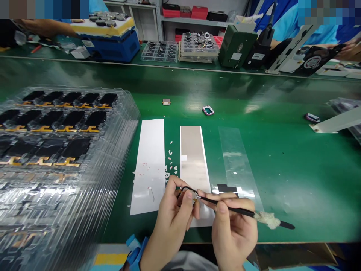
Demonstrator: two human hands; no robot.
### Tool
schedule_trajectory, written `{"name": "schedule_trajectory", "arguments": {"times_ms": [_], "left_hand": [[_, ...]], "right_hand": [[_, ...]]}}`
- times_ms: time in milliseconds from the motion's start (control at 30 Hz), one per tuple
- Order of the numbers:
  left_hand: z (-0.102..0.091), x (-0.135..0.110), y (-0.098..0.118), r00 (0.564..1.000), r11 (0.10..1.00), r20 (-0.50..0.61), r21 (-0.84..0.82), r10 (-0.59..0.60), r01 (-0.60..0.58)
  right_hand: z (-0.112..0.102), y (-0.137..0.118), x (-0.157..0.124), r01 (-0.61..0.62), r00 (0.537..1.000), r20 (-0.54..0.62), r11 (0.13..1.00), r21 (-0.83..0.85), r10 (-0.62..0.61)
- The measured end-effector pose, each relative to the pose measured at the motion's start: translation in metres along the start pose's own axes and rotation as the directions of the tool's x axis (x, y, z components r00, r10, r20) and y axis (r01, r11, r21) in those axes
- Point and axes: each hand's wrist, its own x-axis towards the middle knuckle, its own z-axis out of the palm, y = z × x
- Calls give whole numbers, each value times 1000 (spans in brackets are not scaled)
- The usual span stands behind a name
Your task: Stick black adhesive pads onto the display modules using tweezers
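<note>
Fingers of the left hand (172,214) pinch a small dark part (180,195), mostly hidden; the right hand (234,229) grips slim black tweezers (239,210), tips at that part, over the green bench (282,158). Just beyond lie a white paper strip (149,165), a silver strip (193,158) and a clear film strip (235,158); leftward, stacked clear plastic trays (118,124) hold black gold-tailed pieces (70,120)

A glossy dark-green workbench top (282,150) is spread across the view, overhead light being reflected on it as pale glare (252,108), and behind it a grey metal shelf rack (191,21) stocked with red plastic boxes (171,12) is set.
</note>
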Motion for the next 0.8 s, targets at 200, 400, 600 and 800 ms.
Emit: {"name": "schedule_trajectory", "arguments": {"times_ms": [200,400,600,800], "left_hand": [[-1,6,1,999,1000,-12,-3,-30,30],[-4,1,1,994,985,89,165,-70,54],[13,-6,2,962,885,240,466,-131,4],[30,2,-4,905,699,367,705,-214,-120]], "right_hand": [[-1,-2,-1,1,999,43,999,32,-2],[-45,-9,21,50,985,-164,998,-34,-55],[-115,-5,42,-102,995,-37,948,-300,96],[-124,-4,30,-84,965,201,929,-360,165]]}}
